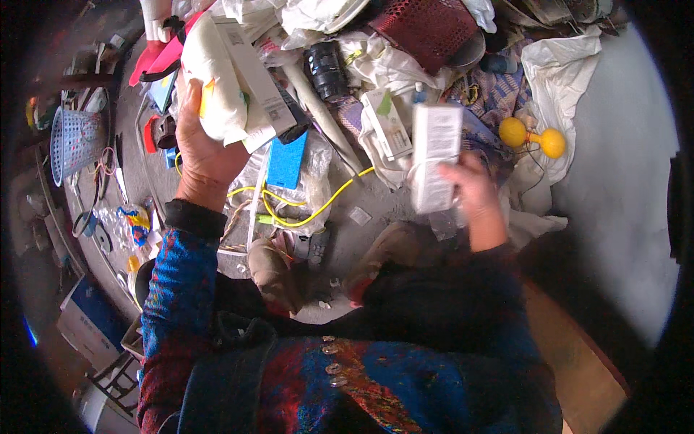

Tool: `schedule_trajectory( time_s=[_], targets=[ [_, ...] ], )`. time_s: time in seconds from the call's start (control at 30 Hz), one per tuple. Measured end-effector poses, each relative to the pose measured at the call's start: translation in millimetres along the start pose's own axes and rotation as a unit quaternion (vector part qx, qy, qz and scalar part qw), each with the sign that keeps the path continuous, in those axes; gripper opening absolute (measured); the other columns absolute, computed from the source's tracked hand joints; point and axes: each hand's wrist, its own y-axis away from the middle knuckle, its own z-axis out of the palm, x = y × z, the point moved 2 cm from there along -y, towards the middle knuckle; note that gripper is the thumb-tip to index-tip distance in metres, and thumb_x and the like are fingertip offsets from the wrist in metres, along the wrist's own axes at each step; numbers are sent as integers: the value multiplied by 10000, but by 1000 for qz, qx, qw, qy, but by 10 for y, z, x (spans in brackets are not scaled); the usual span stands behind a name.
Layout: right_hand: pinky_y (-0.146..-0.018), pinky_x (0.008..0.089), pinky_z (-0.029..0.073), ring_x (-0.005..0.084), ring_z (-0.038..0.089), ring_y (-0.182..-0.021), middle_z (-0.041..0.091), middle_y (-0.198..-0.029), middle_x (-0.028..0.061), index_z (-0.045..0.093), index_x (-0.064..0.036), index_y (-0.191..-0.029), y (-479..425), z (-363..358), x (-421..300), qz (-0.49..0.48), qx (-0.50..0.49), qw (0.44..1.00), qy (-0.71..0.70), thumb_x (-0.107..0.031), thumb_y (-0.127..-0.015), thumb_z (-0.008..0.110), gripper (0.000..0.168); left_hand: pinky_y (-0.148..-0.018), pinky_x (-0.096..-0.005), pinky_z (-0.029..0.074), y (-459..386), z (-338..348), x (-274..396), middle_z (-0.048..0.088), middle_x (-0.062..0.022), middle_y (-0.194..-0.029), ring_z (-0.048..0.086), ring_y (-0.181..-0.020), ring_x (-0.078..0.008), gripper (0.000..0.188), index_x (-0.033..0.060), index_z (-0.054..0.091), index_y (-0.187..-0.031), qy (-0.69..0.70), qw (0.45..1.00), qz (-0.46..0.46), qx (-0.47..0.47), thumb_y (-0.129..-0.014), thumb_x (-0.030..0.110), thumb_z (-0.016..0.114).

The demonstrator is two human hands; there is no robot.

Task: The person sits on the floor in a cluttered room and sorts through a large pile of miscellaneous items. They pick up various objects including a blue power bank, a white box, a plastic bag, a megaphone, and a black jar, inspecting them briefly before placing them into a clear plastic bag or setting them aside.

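My left hand (pixel 205 157) is raised at the upper left, its fingers mostly hidden behind a soft white packet (pixel 214 87) with yellow and green marks. A white cardboard box (pixel 260 81) bearing print leans against the packet's right side in the same grip. My right hand (pixel 477 190) holds a long white box (pixel 436 154) upright by its lower end; both are blurred. Just left of it lies another white box with a green leaf print (pixel 387 123). Below my left hand's load, a flat blue pad (pixel 287 163) rests on clear plastic wrap (pixel 317 171).
A yellow cable (pixel 325 209) loops over the grey floor before my shoes (pixel 274 271). A dark red perforated basket (pixel 423 32) and black roll (pixel 326 70) lie farther off. At left stands a light blue basket (pixel 78 144). Two yellow balls (pixel 531 138) lie on white cloth (pixel 561 97) at right.
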Motion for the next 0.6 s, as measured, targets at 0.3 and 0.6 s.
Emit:
schedule_trajectory(
  time_s=[0.3,0.6],
  targets=[
    [-629,210,409,60,519,-757,592,-857,5,591,-27,-1033,142,-590,-504,-79,206,947,233,-283,-845,610,318,-964,-453,384,266,14,304,505,-137,-1213,502,-1114,-285,630,66,372,-1305,-29,999,-15,-2,-845,487,459],
    [-571,243,470,130,556,-643,593,-837,69,590,-4,-1003,344,-1206,-670,-289,546,732,287,-160,-863,575,211,-974,-468,387,539,-23,360,427,-182,-1288,483,-1145,-327,815,76,250,-1374,-57,995,-62,-59,-784,597,462]
  ],
)
